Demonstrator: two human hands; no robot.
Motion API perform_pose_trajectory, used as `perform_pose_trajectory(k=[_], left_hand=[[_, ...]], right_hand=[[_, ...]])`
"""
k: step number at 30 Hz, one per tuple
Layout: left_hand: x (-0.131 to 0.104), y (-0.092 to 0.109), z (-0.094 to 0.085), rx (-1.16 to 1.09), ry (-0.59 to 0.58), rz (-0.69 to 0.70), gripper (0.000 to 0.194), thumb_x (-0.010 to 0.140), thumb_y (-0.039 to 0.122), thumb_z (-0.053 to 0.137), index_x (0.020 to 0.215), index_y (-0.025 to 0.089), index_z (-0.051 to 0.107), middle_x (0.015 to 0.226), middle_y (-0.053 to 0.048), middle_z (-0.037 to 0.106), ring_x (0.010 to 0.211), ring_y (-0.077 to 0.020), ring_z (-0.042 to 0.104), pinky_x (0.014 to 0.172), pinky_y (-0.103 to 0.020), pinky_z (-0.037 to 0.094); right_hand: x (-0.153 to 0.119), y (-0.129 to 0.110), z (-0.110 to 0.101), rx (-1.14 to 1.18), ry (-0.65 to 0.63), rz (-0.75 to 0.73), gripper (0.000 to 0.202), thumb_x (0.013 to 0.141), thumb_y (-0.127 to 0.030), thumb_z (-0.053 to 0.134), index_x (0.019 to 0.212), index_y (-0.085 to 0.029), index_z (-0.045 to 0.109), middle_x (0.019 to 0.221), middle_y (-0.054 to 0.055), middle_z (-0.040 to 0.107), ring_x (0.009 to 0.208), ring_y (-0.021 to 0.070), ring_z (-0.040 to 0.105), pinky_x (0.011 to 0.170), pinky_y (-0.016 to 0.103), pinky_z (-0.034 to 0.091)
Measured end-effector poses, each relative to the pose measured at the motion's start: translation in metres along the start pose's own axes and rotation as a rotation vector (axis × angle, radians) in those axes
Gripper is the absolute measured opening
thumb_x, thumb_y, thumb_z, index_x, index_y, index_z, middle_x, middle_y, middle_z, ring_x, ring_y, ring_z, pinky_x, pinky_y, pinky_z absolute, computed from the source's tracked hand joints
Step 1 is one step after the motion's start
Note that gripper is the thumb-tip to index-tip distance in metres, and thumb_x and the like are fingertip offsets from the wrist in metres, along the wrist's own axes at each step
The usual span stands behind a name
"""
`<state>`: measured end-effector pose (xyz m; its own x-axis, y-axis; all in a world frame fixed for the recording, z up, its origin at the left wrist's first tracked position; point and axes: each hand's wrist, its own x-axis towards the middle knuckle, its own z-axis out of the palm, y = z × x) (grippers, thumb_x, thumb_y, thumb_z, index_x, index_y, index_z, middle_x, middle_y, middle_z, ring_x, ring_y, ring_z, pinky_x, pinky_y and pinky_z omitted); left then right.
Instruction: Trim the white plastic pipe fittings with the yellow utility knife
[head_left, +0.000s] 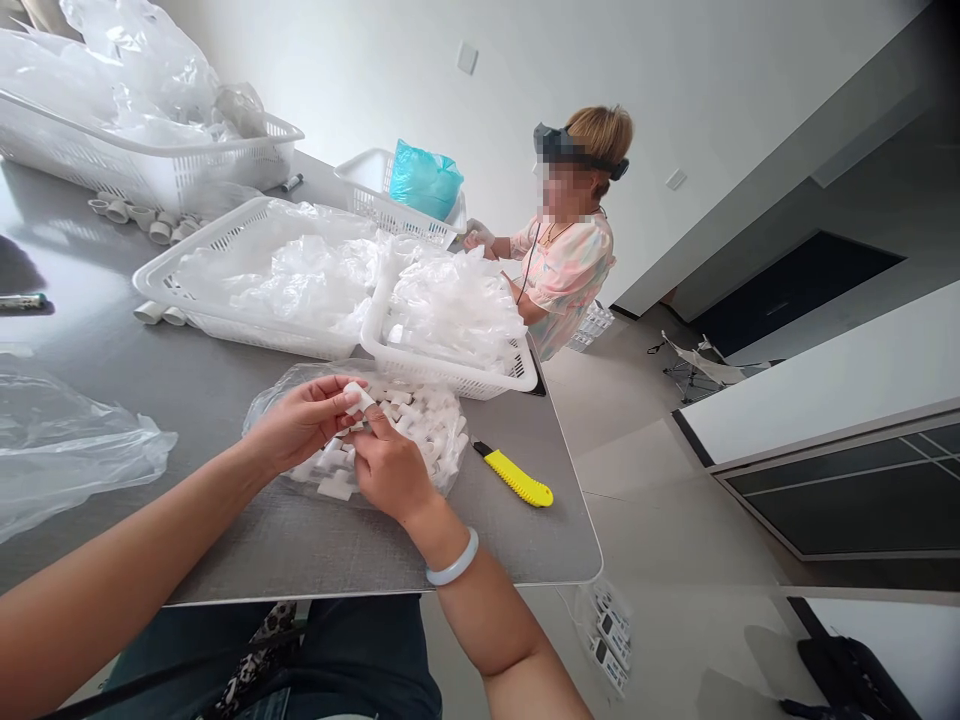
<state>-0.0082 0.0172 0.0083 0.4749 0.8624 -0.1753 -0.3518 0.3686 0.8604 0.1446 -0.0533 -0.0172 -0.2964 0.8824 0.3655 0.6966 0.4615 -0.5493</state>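
Between the thumb and fingers of my left hand (306, 420) is a small white plastic pipe fitting (358, 397). My right hand (394, 468) meets it from the right, its index finger against the fitting's end and its other fingers curled; part of its grip is hidden. Beneath both hands lies an open clear plastic bag (262, 400) full of similar white pipe fittings (431, 425), some of them T-shaped. A yellow utility knife (519, 480) rests on the grey table to the right of the bag.
White baskets (247, 325) of crumpled clear bags stand behind my hands, with a smaller basket (487, 383) beside them. Loose pipe pieces (160, 230) lie between baskets. A clear bag (75, 450) lies left. A co-worker (574, 240) is beyond the table's right edge, near a blue bag (426, 180).
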Motion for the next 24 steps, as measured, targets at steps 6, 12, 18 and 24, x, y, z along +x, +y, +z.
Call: perform_pose_trajectory(k=[6,12,18,24], left_hand=[[-0.005,0.005,0.004,0.119,-0.024,0.238,0.033,0.064,0.038,0.093,0.086,0.020,0.077,0.079,-0.004,0.073,0.070,-0.0171,0.065,0.062,-0.027,0.055],[-0.004,0.013,-0.006,0.238,0.117,0.517,0.021,0.077,0.031,0.083,0.096,0.027,0.075,0.089,0.000,0.073,0.079,-0.0182,0.065,0.072,-0.032,0.054],[-0.002,0.005,-0.010,0.749,0.158,0.778,0.012,0.076,0.034,0.082,0.085,0.029,0.076,0.084,-0.003,0.070,0.067,-0.0181,0.051,0.062,-0.033,0.043],[-0.001,0.003,-0.010,0.992,0.071,0.900,0.007,0.083,0.034,0.073,0.084,0.030,0.078,0.086,-0.006,0.073,0.073,-0.0217,0.060,0.068,-0.034,0.047]], right_hand=[[0.004,-0.004,-0.005,1.047,-0.028,0.168,0.025,0.090,-0.041,0.056,0.077,-0.022,0.066,0.076,0.002,0.068,0.055,0.0137,0.062,0.066,0.036,0.063],[0.005,-0.003,-0.009,1.045,0.265,0.349,0.016,0.084,-0.030,0.053,0.072,-0.021,0.060,0.088,0.003,0.072,0.046,0.0078,0.053,0.058,0.031,0.060],[-0.001,0.004,-0.010,0.246,0.245,0.020,0.027,0.087,-0.015,0.041,0.081,-0.022,0.067,0.127,0.009,0.065,0.076,0.0153,0.067,0.072,0.031,0.060],[0.001,0.008,-0.004,-0.150,0.090,-0.138,0.028,0.093,-0.014,0.043,0.088,-0.022,0.069,0.139,0.011,0.060,0.107,0.0222,0.069,0.084,0.032,0.060]])
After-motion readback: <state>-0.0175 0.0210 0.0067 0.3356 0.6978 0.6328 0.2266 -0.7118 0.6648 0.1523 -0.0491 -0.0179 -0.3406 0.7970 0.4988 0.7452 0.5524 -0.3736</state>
